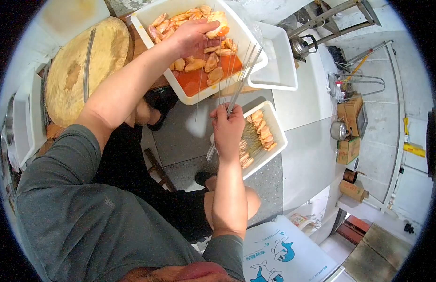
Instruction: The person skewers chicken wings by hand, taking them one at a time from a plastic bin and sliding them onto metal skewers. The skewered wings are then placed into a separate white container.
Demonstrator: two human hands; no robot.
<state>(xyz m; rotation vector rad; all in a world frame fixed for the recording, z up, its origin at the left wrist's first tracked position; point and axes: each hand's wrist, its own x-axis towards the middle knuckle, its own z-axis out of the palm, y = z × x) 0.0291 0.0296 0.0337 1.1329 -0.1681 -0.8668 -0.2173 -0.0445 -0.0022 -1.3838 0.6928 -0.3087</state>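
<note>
Chicken pieces [194, 64] lie in reddish-orange marinade in a deep white tub [190, 99]. Over this tub, my left hand [192, 38] is closed around a pale, orange-stained piece [218, 24]. Lower down, my right hand [227, 124] is closed on a bundle of thin metal skewers [239, 84], which fan out upward. Some of their tips reach up near my left hand; whether one pierces the held piece cannot be made out. Beside my right hand, a smaller white tray [280, 127] holds skewered meat [262, 129] in rows, partly hidden by the hand.
At the left stands a round wooden board [65, 70] with skewers [89, 66] on it. Another white tub [279, 56] adjoins the marinade tub. Kettles [339, 130] and cardboard boxes [348, 150] are at the right. A printed white lid [288, 251] is at the bottom.
</note>
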